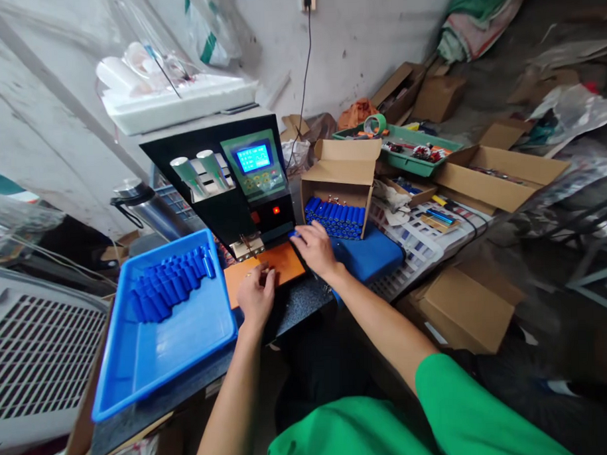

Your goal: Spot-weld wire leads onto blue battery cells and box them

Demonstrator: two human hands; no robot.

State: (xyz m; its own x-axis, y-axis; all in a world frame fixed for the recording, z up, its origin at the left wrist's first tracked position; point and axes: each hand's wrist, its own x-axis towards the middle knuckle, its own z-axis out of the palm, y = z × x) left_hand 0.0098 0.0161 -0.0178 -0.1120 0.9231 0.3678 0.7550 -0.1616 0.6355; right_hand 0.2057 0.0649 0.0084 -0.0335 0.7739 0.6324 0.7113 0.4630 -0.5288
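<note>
My left hand rests over the orange plate below the electrodes of a black spot welder. Its fingers are curled closed, and what they hold, if anything, is hidden. Just right of the plate, my right hand pinches a small blue battery cell, of which only an end shows. Beside that hand stands an open cardboard box with many blue cells. To the left, a blue tray holds more blue cells standing in rows.
A steel flask stands behind the blue tray. White foam with loose parts lies on the welder. Farther right are a green tray, an open carton and a white plastic crate. A carton sits below the table's right side.
</note>
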